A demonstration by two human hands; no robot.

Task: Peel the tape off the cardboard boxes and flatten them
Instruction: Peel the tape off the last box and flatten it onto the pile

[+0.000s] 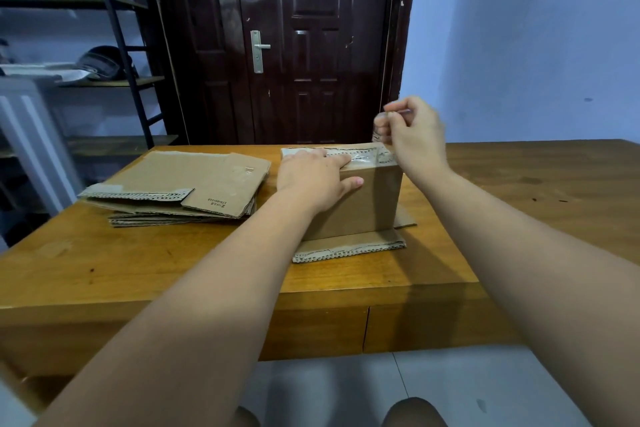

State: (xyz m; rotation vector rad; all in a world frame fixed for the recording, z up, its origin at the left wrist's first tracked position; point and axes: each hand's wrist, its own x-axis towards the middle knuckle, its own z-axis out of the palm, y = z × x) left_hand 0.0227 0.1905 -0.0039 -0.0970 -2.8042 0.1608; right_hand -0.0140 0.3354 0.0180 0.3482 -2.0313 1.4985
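A small brown cardboard box (360, 208) stands upright on the wooden table (138, 274), its lower flaps spread flat on the tabletop. My left hand (311, 177) lies flat on the box's top, fingers pointing right, pressing it down. My right hand (412, 135) is above the box's right top corner, fingers pinched on a strip of clear tape (379, 128) that runs from the box's top seam up into the hand. To the left lies a stack of flattened boxes (180, 187).
A dark brown door (294, 45) stands behind the table. A black metal shelf unit (114, 45) with a cap on it stands at the left, next to a white appliance. The table's front edge is close to my knees.
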